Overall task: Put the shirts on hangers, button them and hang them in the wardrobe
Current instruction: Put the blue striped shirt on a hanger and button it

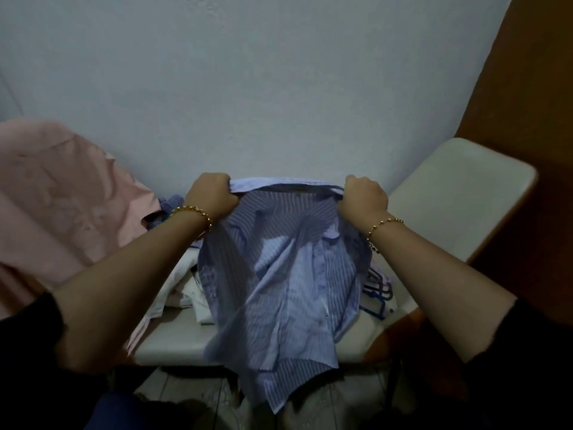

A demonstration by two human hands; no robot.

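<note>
Gripping shirt: left hand, right hand, fingers clamped on collar. Unused hangers at 3 o'clock; I judge buttoning, wardrobe pending.

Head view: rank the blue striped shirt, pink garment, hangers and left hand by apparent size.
1. blue striped shirt and pink garment: alike, unranked; the pink one is cut by the frame edge.
2. left hand.
3. hangers, partly hidden behind the shirt.

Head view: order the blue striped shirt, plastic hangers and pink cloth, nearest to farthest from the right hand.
1. The blue striped shirt, gripped in the right hand.
2. The plastic hangers, just below it.
3. The pink cloth, far left.
</note>
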